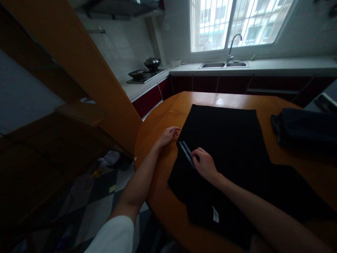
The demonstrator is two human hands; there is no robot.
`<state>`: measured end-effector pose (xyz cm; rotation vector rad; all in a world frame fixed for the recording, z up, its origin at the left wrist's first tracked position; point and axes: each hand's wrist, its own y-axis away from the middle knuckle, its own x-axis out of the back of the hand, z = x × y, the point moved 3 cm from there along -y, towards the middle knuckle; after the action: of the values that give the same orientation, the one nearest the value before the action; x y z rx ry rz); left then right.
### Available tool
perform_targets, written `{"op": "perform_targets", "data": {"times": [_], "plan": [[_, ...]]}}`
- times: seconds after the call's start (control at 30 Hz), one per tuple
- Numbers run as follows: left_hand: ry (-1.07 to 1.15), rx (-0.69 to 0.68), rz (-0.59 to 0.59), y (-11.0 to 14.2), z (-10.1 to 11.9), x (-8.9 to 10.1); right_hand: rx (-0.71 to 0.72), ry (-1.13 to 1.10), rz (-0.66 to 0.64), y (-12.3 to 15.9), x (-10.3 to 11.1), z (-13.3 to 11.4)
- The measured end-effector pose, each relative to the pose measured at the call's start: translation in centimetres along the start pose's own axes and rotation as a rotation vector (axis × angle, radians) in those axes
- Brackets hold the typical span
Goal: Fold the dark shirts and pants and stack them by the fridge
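A black garment point(226, 137) lies spread flat on the wooden table, one part of it reaching toward the lower right. Two pale grey stripes point(186, 154) run across its left part, and a small white label point(215, 214) shows near the bottom. My left hand point(170, 136) rests at the garment's left edge, its fingers loosely bent and apart, with nothing visible in them. On top of the cloth, my right hand point(204, 162) has its fingers curled together beside the stripes, pinching the fabric there; the fingertips are partly hidden.
Folded dark clothes point(308, 128) are stacked on the right of the wooden table point(158, 121). Behind stands a counter with a sink point(223, 65) and a stove bearing a lidded pan point(152, 63). A wooden partition point(105, 77) rises on the left.
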<state>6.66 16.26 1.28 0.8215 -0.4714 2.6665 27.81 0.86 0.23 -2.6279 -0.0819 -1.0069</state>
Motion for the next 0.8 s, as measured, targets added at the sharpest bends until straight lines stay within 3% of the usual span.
{"op": "perform_targets", "data": {"times": [0.17, 0.3, 0.5, 0.63, 0.8], "plan": [[-0.043, -0.090, 0.121, 0.0, 1.8, -0.3, -0.039, 0.111, -0.031, -0.2, -0.2, 0.3], [-0.172, -0.196, 0.058, 1.2, 4.4, -2.6, -0.057, 0.256, -0.112, -0.3, -0.3, 0.1], [-0.580, -0.201, -0.216, 7.3, 5.6, -6.2, -0.061, 0.402, -0.169, -0.2, -0.5, -0.4], [-0.675, -0.130, -0.347, 11.9, 5.3, -6.1, -0.018, 0.414, -0.130, -0.1, -0.5, -0.8], [-0.690, -0.147, -0.360, 15.8, 6.3, -5.4, 0.049, 0.462, -0.032, 0.0, -0.5, -1.0]]}}
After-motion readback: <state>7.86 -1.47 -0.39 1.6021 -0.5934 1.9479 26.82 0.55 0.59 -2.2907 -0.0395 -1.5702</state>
